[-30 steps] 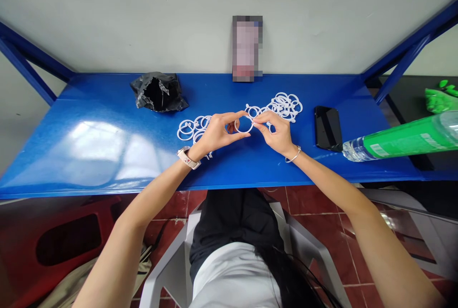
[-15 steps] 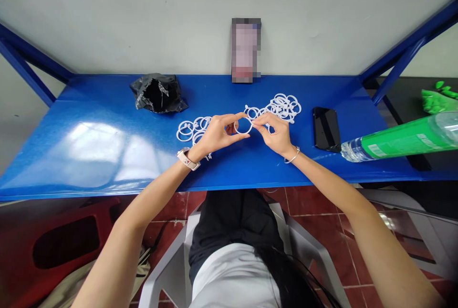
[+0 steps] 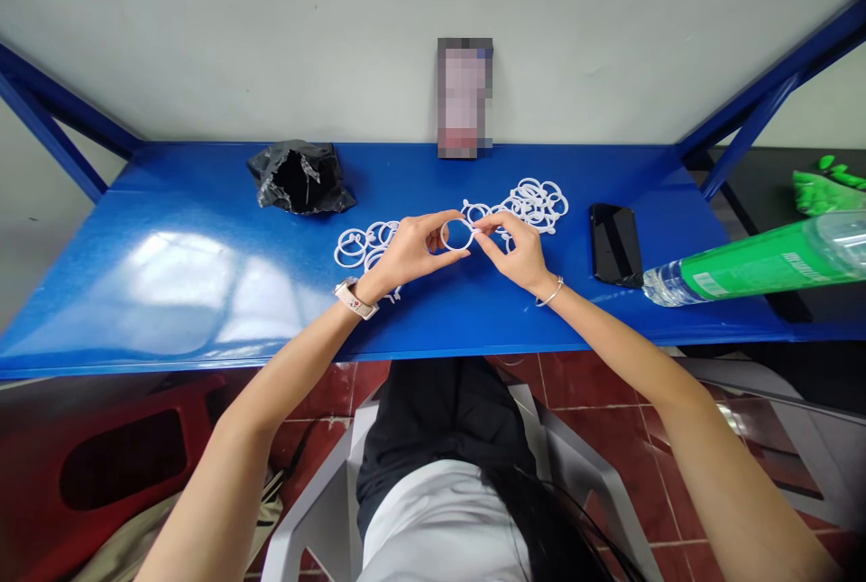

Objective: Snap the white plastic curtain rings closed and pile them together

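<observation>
A white plastic curtain ring is held upright above the desk, its round opening facing me. My left hand grips it from the left, thumb at the lower edge and index finger at the top. From the other side, my right hand pinches the ring's right edge, where its small eyelet seems to be; the fingertips hide the detail. Several similar rings lie behind and left of my left hand, partly covered by it. Beyond my right hand is a tangled heap of more white rings.
On the blue desk sits an open black plastic bag at the back left. A blurred-out phone-like object leans against the wall. To the right are a black phone and a green-labelled bottle.
Both hands keep their hold on the ring, with only a tiny shift of the fingers. The piles of rings look the same.
</observation>
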{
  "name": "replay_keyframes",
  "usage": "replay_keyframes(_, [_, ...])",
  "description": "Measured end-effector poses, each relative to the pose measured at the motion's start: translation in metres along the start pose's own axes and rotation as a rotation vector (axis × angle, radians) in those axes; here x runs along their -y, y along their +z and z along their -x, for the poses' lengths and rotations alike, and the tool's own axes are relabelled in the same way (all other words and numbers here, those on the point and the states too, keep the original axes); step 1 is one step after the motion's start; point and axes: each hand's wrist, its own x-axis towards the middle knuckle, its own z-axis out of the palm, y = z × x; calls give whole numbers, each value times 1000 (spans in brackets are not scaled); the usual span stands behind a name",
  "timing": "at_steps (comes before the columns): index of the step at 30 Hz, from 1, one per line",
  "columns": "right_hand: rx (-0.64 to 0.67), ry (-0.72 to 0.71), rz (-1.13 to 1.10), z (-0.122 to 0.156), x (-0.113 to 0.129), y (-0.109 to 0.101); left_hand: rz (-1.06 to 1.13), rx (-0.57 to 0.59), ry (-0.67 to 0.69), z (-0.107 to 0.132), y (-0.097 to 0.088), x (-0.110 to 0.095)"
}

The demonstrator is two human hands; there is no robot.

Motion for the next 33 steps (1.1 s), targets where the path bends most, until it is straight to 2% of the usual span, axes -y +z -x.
replay_keyframes(7, [-15, 2, 46, -2, -1, 0, -86, 76, -8, 0, -2, -2])
replay_keyframes(12, [-92, -1, 138, -6, -10, -3, -347, 39, -84, -1, -6, 1])
replay_keyframes(16, [-132, 34, 314, -7, -19, -6, -587, 44, -170, -4, -15, 5])
replay_keyframes(19, [-129, 48, 418, -8, -23, -7, -663, 58, -216, -6, -24, 9])
replay_keyframes(27, [-105, 68, 547, -7, -29, -7, -621, 395, -68, -1, -32, 15])
replay_keyframes(33, [-78, 60, 517, -7, -25, -7, -664, 503, -55, 0, -27, 10])
